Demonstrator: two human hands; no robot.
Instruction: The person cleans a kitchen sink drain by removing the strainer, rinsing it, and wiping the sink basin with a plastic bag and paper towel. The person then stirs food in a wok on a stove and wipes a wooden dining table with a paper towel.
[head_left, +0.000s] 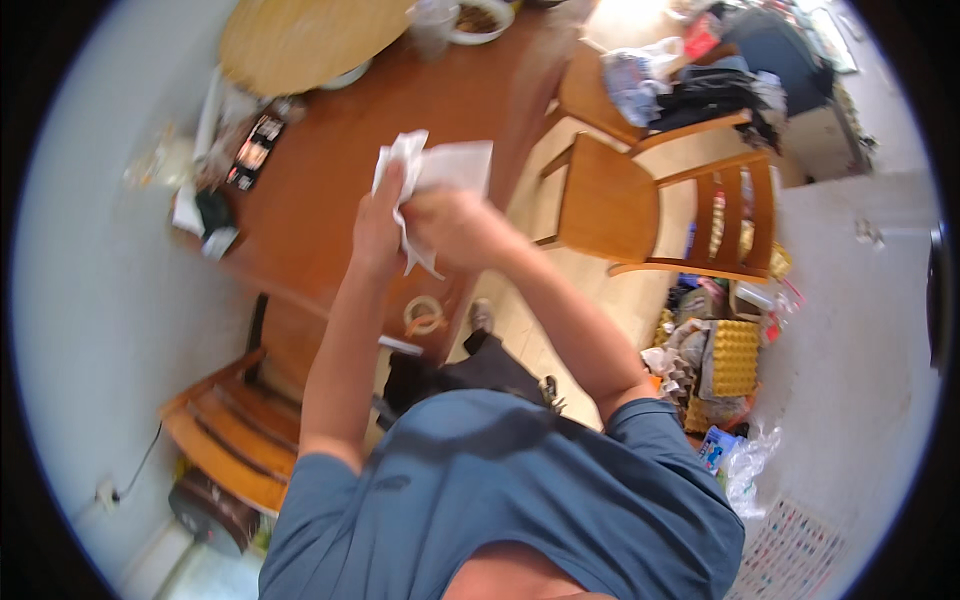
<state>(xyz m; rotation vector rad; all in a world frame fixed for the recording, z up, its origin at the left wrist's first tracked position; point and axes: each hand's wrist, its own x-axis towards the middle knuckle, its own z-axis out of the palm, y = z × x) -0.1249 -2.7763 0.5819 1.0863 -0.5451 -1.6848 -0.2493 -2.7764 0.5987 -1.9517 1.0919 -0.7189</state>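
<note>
Above the wooden table (405, 97), a crumpled white paper tissue (410, 154) sticks up out of my left hand (377, 232), the thumb laid along it. My right hand (459, 225) meets it from the right, its fingers closed on the paper and blurred. A flatter white sheet (461, 166) spreads out behind the right hand; whether it is one piece with the crumpled tissue I cannot tell. Torn-looking ends of paper hang below the left palm. On the table's near end lies a roll of tape (424, 315), under my hands and apart from them.
A round wooden board (315, 41), a plastic cup (433, 26) and a white bowl of food (480, 19) stand at the far end. Wooden chairs (611, 202) flank the table at right and lower left (232, 427). Egg trays (733, 358) and bags crowd the right wall.
</note>
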